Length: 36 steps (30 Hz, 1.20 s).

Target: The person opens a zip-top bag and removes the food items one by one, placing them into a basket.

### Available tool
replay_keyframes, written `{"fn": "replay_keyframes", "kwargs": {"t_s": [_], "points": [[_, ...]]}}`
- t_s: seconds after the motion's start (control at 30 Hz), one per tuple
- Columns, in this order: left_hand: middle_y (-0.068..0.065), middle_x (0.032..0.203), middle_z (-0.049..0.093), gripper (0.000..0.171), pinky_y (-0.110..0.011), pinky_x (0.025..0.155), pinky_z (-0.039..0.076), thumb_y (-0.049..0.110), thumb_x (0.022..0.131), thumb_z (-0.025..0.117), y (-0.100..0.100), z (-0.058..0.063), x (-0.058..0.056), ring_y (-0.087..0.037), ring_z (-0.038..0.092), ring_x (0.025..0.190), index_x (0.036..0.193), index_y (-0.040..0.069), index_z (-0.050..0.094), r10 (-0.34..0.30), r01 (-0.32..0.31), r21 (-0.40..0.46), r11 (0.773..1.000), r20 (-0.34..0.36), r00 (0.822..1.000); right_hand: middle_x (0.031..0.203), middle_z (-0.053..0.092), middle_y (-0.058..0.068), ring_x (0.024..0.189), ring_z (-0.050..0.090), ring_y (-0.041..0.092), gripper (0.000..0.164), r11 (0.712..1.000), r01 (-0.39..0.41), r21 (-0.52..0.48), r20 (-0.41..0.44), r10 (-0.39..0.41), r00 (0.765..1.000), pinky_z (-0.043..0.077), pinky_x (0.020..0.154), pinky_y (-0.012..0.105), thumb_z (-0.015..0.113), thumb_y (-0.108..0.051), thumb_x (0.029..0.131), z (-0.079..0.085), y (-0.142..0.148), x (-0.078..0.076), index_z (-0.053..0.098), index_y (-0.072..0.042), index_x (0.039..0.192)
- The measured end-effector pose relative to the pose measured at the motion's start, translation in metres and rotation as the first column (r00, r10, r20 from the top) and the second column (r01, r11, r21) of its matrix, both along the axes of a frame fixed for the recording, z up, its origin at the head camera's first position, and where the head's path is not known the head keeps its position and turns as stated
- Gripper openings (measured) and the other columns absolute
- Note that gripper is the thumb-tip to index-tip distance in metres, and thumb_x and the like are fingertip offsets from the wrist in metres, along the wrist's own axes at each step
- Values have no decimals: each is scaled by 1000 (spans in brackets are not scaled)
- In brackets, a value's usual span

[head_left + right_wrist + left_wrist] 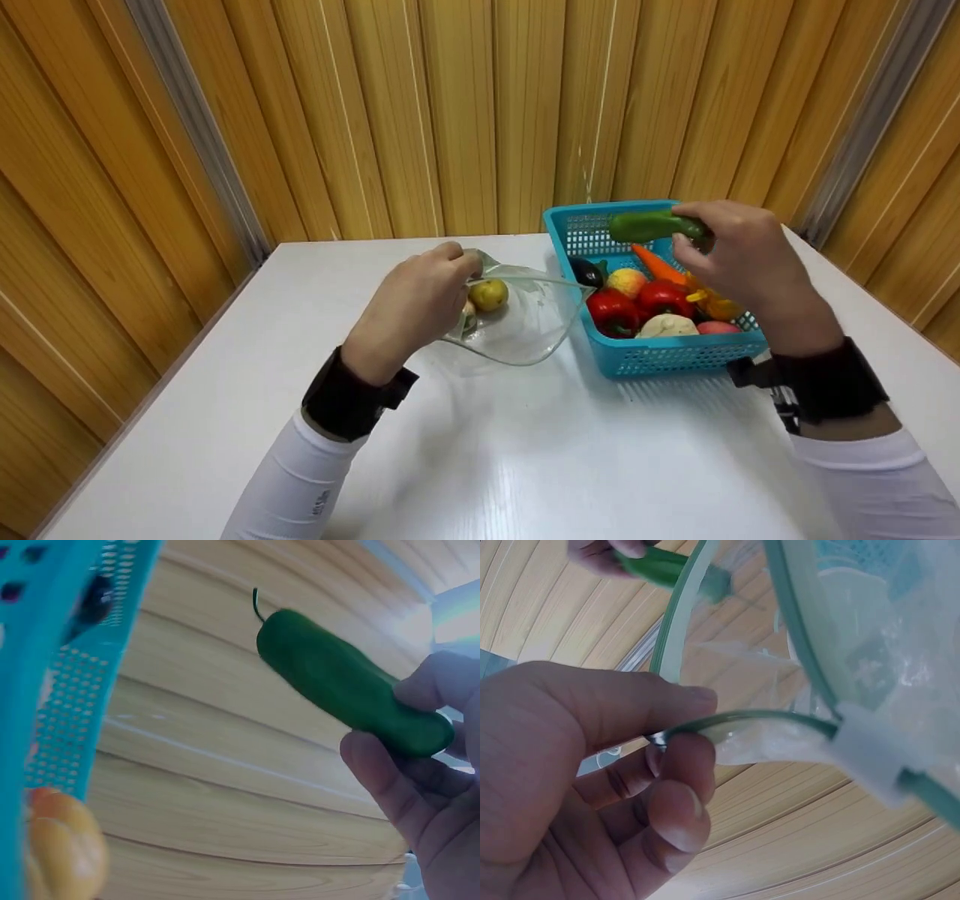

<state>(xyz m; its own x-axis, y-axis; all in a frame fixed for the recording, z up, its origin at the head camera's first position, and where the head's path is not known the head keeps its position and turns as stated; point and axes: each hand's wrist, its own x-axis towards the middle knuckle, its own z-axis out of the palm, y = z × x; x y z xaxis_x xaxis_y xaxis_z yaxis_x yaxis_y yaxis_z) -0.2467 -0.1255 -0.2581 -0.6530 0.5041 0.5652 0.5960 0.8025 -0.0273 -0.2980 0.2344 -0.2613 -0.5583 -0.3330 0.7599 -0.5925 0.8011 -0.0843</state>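
Note:
My left hand (pixel 420 300) pinches the rim of a clear zip bag (pixel 536 326) between thumb and fingers. The bag's mouth gapes toward the basket, and its green-edged rim (pixel 746 714) carries a white slider (pixel 870 754). Inside lie a yellowish potato (pixel 489 295) and a paler vegetable (pixel 469 315), partly hidden by my left hand. Above the blue basket (pixel 682 345), my right hand (pixel 742 255) grips a green cucumber (pixel 645 227) by one end. Its other end, with a thin curled stem, points left in the right wrist view.
In the basket are red bell peppers (pixel 613 311), a carrot (pixel 658 264), an eggplant (pixel 585 272), a yellow-red fruit (pixel 627 282), a whitish vegetable (pixel 667 326) and a yellow pepper (pixel 720 306). The basket stands on a white table (pixel 480 450), right of the bag. Wood-look panels rise behind.

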Motion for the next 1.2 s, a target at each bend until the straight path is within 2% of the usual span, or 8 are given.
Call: {"fn": "replay_keyframes", "kwargs": {"t_s": [0.1,0.2,0.43,0.63,0.73,1.0,1.1,1.2], "points": [[-10,88,65,24,-37,61,56,-10,84,61,1,0,0,-26,65,70,101,4,71,3,-3,-3,1000,9,1000,99,70,23,79,66,33,28,999,45,28,62,-46,997,60,68,47,69,-3,86,-15,-1,-14,69,5,113],[-10,88,65,24,-38,61,56,-10,84,61,1,1,1,-26,65,70,100,4,71,-1,1,-1,1000,13,1000,100,70,25,84,67,36,28,998,45,49,91,-50,995,59,73,52,71,0,84,-29,-4,-26,68,7,111],[-10,89,66,21,-37,61,56,-10,84,61,1,2,1,-26,66,71,98,3,70,-6,6,-4,1000,2,1000,104,59,27,90,65,42,26,997,74,37,101,-78,992,58,78,55,75,2,81,-48,-14,-40,65,7,105],[-11,91,67,22,-38,62,57,-10,84,60,1,0,1,-27,67,72,99,4,71,-2,2,-6,1000,3,1000,96,51,20,84,62,38,19,996,52,66,192,-64,979,60,75,50,72,7,82,-61,-18,-44,62,5,99],[-11,91,68,23,-38,63,57,-10,85,60,2,0,0,-27,67,73,100,4,71,0,0,-7,1000,7,1000,93,61,19,85,61,34,14,994,21,108,271,-50,961,60,75,46,70,6,84,-63,-19,-46,68,5,98],[-10,89,66,22,-39,63,57,-10,85,60,2,1,1,-27,67,73,97,4,70,-10,9,-3,1000,-5,1000,107,72,20,94,65,34,22,984,-16,180,497,-77,864,60,77,44,64,0,91,-56,-22,-46,72,3,112],[-10,89,66,22,-39,63,57,-10,85,60,1,0,1,-27,67,73,97,4,70,-13,13,2,1000,0,1000,107,72,20,94,65,34,21,985,-12,170,509,-78,857,61,77,43,64,-1,92,-53,-23,-43,72,3,112],[-10,89,67,21,-38,62,57,-10,84,60,1,-1,0,-27,67,73,97,4,70,-17,17,5,1000,3,1000,103,73,20,91,65,33,19,987,-21,159,487,-59,871,61,76,43,64,-1,92,-49,-26,-38,73,3,108]]}}
